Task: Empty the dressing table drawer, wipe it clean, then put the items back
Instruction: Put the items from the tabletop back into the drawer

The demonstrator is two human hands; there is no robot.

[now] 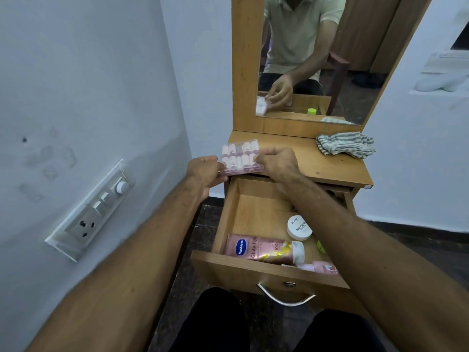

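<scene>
Both hands held a clear plastic case of false nails [240, 158] above the back of the open drawer [256, 214], at the front edge of the dressing table top [327, 166]. The left hand [203, 171] pinched the case's left end with curled fingers, and the right hand [278, 162] pinched its right end. The case's long axis ran left to right, roughly level, with its broad face turned up toward the camera and two rows of pale nails showing.

The drawer was pulled out toward the person. Along its front lay a pink Vaseline tube [264, 248], its long axis left to right and its white cap pointing right. Behind the tube's cap end sat a small white jar [299, 227] labelled nail polish, upright. A smaller pink bottle [322, 267] lay at the front right corner, partly hidden by the right forearm.

A striped cloth [346, 147] lay crumpled on the right of the table top, well apart from the case. The mirror [324, 59] above reflected the person's hands and the case.
</scene>
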